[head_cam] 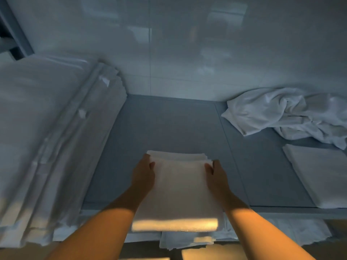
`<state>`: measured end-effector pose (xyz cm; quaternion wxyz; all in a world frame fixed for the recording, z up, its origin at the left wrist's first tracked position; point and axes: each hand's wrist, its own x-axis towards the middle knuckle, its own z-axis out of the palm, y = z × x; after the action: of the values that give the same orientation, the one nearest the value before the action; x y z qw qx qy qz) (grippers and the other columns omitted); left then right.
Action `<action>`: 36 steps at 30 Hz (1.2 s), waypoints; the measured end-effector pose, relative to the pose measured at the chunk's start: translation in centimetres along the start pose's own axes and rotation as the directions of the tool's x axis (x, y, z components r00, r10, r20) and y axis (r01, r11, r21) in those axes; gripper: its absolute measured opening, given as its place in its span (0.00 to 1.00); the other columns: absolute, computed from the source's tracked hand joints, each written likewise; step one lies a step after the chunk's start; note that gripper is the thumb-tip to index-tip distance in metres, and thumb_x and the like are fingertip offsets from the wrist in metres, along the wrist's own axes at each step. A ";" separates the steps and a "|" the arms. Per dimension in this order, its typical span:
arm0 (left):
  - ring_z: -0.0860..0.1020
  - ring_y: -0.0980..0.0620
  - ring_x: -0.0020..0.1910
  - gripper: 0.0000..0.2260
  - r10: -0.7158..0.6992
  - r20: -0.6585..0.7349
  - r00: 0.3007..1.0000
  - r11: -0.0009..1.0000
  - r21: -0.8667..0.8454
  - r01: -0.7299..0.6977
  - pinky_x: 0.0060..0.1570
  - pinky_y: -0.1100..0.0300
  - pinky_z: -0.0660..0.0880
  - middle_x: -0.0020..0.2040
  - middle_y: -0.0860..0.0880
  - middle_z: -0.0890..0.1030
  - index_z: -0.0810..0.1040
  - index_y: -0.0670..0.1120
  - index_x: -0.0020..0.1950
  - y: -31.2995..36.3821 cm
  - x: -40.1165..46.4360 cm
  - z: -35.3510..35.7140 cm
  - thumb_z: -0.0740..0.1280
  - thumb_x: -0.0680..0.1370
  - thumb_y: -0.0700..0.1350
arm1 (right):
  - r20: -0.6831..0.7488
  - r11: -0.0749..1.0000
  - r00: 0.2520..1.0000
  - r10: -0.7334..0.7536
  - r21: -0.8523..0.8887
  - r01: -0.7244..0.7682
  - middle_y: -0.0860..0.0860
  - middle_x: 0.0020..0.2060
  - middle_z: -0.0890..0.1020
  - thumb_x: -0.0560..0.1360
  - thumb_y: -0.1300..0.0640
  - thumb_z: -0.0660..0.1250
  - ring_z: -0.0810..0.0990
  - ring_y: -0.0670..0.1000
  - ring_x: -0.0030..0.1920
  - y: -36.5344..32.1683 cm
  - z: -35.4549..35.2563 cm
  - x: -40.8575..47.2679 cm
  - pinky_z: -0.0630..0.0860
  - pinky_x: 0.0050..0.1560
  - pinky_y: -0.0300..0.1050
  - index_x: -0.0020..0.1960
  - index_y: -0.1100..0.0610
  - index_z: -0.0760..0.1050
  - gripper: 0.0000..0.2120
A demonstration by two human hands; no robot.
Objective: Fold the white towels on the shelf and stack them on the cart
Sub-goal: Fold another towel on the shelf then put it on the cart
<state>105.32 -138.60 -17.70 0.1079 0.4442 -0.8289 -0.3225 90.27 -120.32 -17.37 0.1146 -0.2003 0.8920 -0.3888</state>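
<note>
Now both hands, left (pixel 143 172) and right (pixel 217 173), are gripping the folded towel's (pixel 180 192) sides, keeping its layers square on the shelf (pixel 169 124).

We have one head-worn view. It faces forward and down, close over the shelf (pixel 169 128) beyond our fingers (pixel 152 165).

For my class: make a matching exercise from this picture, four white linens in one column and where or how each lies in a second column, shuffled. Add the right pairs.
Things
1. folded towel
2. crumpled sheet
3. tall linen stack
4. flat folded cloth

States
A. loose and rumpled, far right of the shelf
B. piled high at the left
C. held at both sides by the left hand and right hand
D. lying flat at the right edge, nearer than the rumpled one

Pairs: 1-C, 2-A, 3-B, 4-D
</note>
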 end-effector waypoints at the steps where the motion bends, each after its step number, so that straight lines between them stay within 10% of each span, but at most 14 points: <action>1: 0.71 0.39 0.66 0.19 0.005 -0.024 1.000 1.000 -0.007 -0.006 0.63 0.53 0.62 0.68 0.37 0.72 0.63 0.39 0.73 -0.1 0.4 0.1 0.56 0.83 0.44 | -0.011 1.000 1.000 0.002 -0.010 -0.002 0.55 0.41 0.75 0.81 0.56 0.58 0.76 0.57 0.45 -0.2 0.1 0.3 0.67 0.42 0.47 0.51 0.58 0.66 0.06; 6: 0.77 0.36 0.54 0.16 0.015 -0.112 0.994 0.998 -0.063 -0.022 0.51 0.51 0.71 0.53 0.36 0.79 0.67 0.44 0.70 0.0 3.2 0.0 0.57 0.82 0.46 | -0.106 0.996 0.994 0.036 -0.080 -0.045 0.64 0.47 0.80 0.81 0.53 0.56 0.78 0.64 0.49 -1.8 0.9 2.2 0.71 0.45 0.51 0.59 0.60 0.67 0.12; 16: 0.74 0.39 0.56 0.17 -0.030 -0.151 0.988 0.931 0.354 0.082 0.54 0.48 0.70 0.59 0.40 0.74 0.65 0.43 0.66 1.3 4.4 0.7 0.59 0.80 0.49 | -0.175 0.956 0.966 0.192 -0.191 -0.224 0.65 0.55 0.77 0.80 0.53 0.59 0.77 0.65 0.55 -3.0 1.6 3.5 0.72 0.50 0.52 0.62 0.62 0.67 0.15; 19: 0.74 0.38 0.58 0.16 0.357 -0.215 0.909 0.871 0.429 -0.240 0.57 0.45 0.69 0.59 0.40 0.76 0.75 0.42 0.61 2.2 2.7 1.1 0.64 0.74 0.42 | -0.252 0.907 0.960 -0.125 -0.422 0.007 0.62 0.60 0.73 0.76 0.58 0.64 0.72 0.64 0.60 -3.5 2.0 2.6 0.68 0.59 0.55 0.65 0.62 0.69 0.18; 22: 0.66 0.40 0.71 0.20 0.503 0.053 0.862 0.772 0.422 -0.476 0.68 0.46 0.60 0.71 0.42 0.69 0.71 0.46 0.69 2.5 0.8 2.7 0.56 0.78 0.46 | 0.081 0.787 0.894 -0.441 -0.444 0.429 0.59 0.68 0.71 0.76 0.61 0.62 0.66 0.59 0.71 -4.9 5.0 0.8 0.52 0.73 0.55 0.66 0.61 0.72 0.19; 25: 0.48 0.46 0.77 0.23 0.437 0.175 0.882 0.748 0.475 -0.464 0.73 0.49 0.43 0.79 0.49 0.52 0.54 0.53 0.78 1.1 0.4 4.3 0.49 0.82 0.52 | 0.300 0.742 0.878 -0.374 -0.471 0.477 0.48 0.77 0.55 0.82 0.55 0.52 0.48 0.47 0.77 -3.6 7.2 -0.2 0.30 0.72 0.48 0.76 0.53 0.56 0.23; 31: 0.44 0.49 0.78 0.30 0.331 0.143 0.933 0.769 0.533 -0.354 0.74 0.50 0.41 0.79 0.51 0.45 0.45 0.55 0.78 -1.5 0.3 2.4 0.48 0.80 0.63 | 0.213 0.726 0.949 -0.233 -0.611 0.316 0.45 0.78 0.46 0.82 0.46 0.46 0.43 0.47 0.77 -1.0 4.3 0.0 0.37 0.74 0.57 0.78 0.48 0.45 0.26; 36: 0.53 0.43 0.77 0.26 0.318 0.087 0.944 0.788 0.530 -0.314 0.72 0.42 0.41 0.77 0.46 0.59 0.61 0.45 0.76 -0.8 -0.9 1.0 0.57 0.80 0.54 | 0.229 0.695 0.972 -0.056 -0.690 0.202 0.48 0.78 0.42 0.82 0.46 0.45 0.39 0.50 0.77 -0.9 2.7 -0.3 0.36 0.73 0.63 0.78 0.52 0.41 0.27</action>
<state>105.97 -137.75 -18.88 0.0347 0.3126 -0.9478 -0.0535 91.79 -122.47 -18.49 0.0856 -0.3273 0.9410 -0.0024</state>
